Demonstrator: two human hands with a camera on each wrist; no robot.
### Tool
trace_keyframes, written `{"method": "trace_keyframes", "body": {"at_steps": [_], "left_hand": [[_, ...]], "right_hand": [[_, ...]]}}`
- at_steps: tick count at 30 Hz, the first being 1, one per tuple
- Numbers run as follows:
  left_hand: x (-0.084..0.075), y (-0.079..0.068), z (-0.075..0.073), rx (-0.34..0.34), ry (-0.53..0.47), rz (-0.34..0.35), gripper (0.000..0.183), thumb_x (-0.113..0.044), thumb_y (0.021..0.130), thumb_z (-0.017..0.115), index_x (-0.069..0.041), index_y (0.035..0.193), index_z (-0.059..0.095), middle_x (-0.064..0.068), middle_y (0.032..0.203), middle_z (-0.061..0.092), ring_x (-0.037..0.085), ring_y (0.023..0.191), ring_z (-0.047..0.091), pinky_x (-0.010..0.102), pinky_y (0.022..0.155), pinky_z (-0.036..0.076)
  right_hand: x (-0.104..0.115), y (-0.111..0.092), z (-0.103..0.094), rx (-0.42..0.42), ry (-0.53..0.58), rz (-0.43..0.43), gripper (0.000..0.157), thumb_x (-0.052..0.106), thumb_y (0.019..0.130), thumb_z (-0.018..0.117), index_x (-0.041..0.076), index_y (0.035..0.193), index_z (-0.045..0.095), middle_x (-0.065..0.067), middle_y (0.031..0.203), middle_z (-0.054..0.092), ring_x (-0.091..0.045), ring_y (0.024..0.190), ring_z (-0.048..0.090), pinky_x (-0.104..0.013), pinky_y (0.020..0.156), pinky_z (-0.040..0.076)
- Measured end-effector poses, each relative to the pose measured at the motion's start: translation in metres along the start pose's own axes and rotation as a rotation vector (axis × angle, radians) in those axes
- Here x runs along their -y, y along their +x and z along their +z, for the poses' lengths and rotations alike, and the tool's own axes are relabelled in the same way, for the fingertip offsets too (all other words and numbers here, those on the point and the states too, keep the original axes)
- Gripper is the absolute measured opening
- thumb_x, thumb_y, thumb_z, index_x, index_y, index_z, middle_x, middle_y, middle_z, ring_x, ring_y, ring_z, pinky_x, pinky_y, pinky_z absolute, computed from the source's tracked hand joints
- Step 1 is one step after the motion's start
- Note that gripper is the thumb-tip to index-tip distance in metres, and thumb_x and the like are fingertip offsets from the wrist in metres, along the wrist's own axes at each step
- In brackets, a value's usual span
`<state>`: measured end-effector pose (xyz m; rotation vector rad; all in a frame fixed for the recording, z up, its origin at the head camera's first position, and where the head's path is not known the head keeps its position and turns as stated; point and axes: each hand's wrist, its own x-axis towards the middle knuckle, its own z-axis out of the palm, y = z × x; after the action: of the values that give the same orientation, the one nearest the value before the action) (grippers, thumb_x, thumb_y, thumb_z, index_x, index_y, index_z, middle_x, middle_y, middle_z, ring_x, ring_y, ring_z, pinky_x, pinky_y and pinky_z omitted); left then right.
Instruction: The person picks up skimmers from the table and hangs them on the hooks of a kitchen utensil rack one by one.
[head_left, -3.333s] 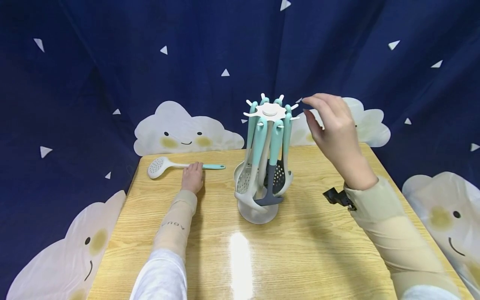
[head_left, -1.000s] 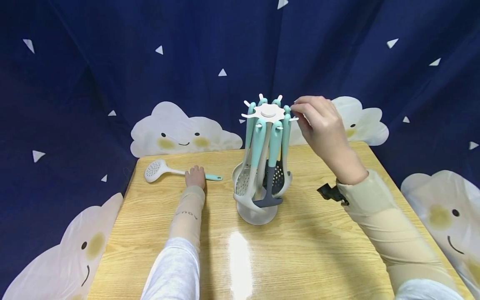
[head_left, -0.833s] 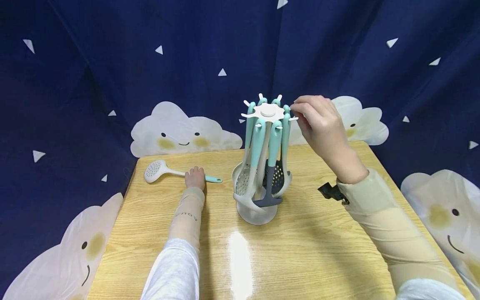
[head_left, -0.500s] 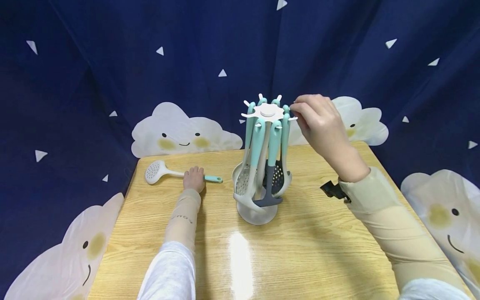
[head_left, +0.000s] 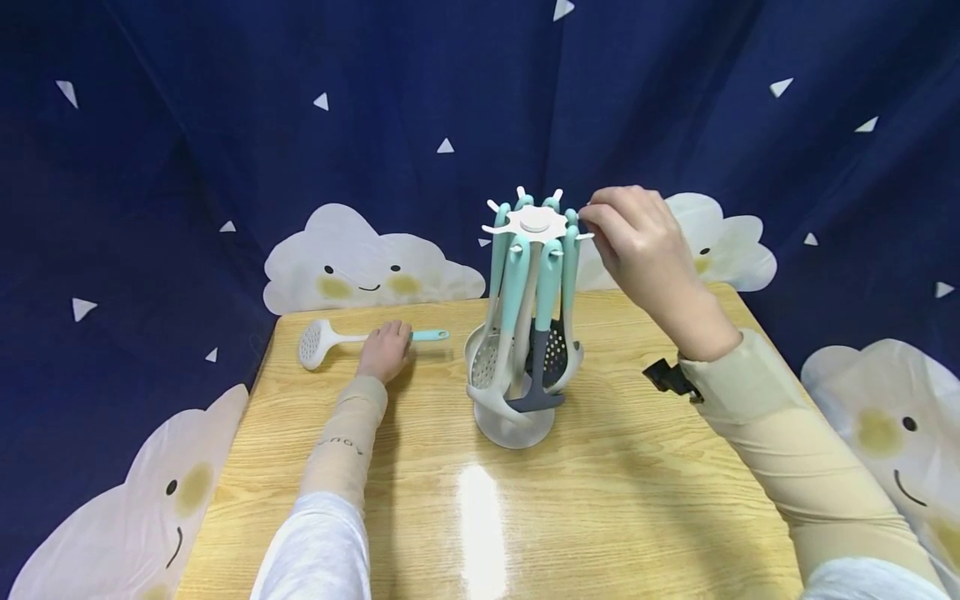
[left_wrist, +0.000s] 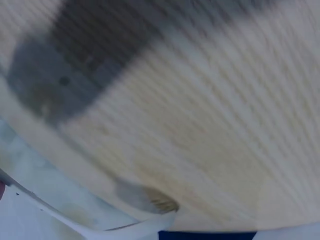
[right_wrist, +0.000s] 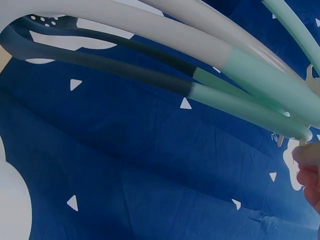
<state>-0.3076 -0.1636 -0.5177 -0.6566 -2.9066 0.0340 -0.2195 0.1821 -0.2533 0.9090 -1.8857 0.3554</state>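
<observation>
My left hand (head_left: 385, 352) grips the stem of a white skimmer (head_left: 310, 343) with a turquoise handle at the table's left. The handle casts a separate shadow, so that end is off the table; the perforated head is at far left. In the left wrist view its pale stem (left_wrist: 65, 220) runs along the bottom left. My right hand (head_left: 637, 242) pinches a hook tip of the white rotating utensil rack (head_left: 535, 223). In the right wrist view the fingers (right_wrist: 307, 155) touch the hook beside a turquoise handle (right_wrist: 250, 111). Several utensils with turquoise handles hang on the rack.
The wooden table (head_left: 420, 467) bears the rack's round base (head_left: 517, 429). A dark blue curtain (head_left: 390, 83) with clouds and white triangles stands behind. A black strap (head_left: 667, 379) sticks out from the right sleeve.
The right hand has moved left from beside the rack to a hook. My left hand has shifted slightly left; the skimmer's handle end has risen and its head has turned more edge-on.
</observation>
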Motion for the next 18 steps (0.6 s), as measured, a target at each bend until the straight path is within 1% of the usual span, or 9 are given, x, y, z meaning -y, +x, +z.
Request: {"method": "trace_keyframes", "body": {"at_steps": [3, 5, 8, 13, 16, 18], "left_hand": [[0.003, 0.001, -0.004, -0.100, 0.012, 0.059, 0.021, -0.012, 0.087, 0.059, -0.002, 0.102, 0.048, 0.012, 0.091, 0.052, 0.028, 0.084, 0.054, 0.039, 0.072, 0.049], [0.005, 0.003, -0.008, -0.171, 0.015, 0.097, 0.013, -0.010, 0.090, 0.054, -0.002, 0.099, 0.048, 0.011, 0.088, 0.052, 0.028, 0.079, 0.055, 0.037, 0.066, 0.049], [0.007, 0.005, -0.015, -0.247, 0.004, 0.130, 0.011, -0.006, 0.090, 0.053, -0.002, 0.098, 0.048, 0.012, 0.087, 0.053, 0.028, 0.078, 0.055, 0.036, 0.061, 0.049], [0.007, 0.005, -0.028, -0.305, -0.053, 0.128, 0.013, -0.008, 0.090, 0.052, 0.000, 0.100, 0.048, 0.014, 0.087, 0.052, 0.030, 0.080, 0.055, 0.038, 0.060, 0.048], [0.005, 0.005, -0.037, -0.324, -0.088, 0.123, 0.016, -0.009, 0.092, 0.051, 0.001, 0.104, 0.049, 0.015, 0.088, 0.053, 0.030, 0.079, 0.054, 0.038, 0.061, 0.048], [0.004, 0.005, -0.043, -0.331, -0.107, 0.120, 0.019, -0.009, 0.092, 0.051, 0.002, 0.107, 0.049, 0.016, 0.093, 0.055, 0.031, 0.081, 0.055, 0.037, 0.064, 0.049]], "right_hand": [[0.000, 0.001, 0.000, -0.001, -0.008, -0.002, 0.007, -0.012, 0.082, 0.056, -0.006, 0.084, 0.060, -0.018, 0.086, 0.059, -0.033, 0.077, 0.052, -0.044, 0.065, 0.042], [0.000, 0.001, 0.000, -0.002, -0.011, -0.007, 0.008, -0.012, 0.082, 0.056, -0.006, 0.084, 0.060, -0.018, 0.086, 0.058, -0.033, 0.077, 0.052, -0.044, 0.065, 0.042], [0.000, 0.001, 0.000, -0.002, -0.011, -0.012, 0.007, -0.012, 0.082, 0.056, -0.006, 0.084, 0.059, -0.018, 0.086, 0.058, -0.033, 0.077, 0.052, -0.044, 0.065, 0.042], [0.000, 0.001, 0.000, 0.004, -0.007, -0.012, 0.008, -0.013, 0.082, 0.056, -0.006, 0.084, 0.059, -0.018, 0.086, 0.058, -0.033, 0.077, 0.052, -0.044, 0.065, 0.042], [0.000, 0.001, 0.000, 0.002, -0.001, -0.011, 0.008, -0.013, 0.081, 0.056, -0.006, 0.084, 0.059, -0.018, 0.086, 0.058, -0.034, 0.077, 0.052, -0.044, 0.065, 0.042], [0.000, 0.001, 0.001, 0.000, 0.002, -0.011, 0.008, -0.013, 0.081, 0.055, -0.006, 0.084, 0.059, -0.018, 0.086, 0.058, -0.034, 0.076, 0.052, -0.044, 0.065, 0.042]]}}
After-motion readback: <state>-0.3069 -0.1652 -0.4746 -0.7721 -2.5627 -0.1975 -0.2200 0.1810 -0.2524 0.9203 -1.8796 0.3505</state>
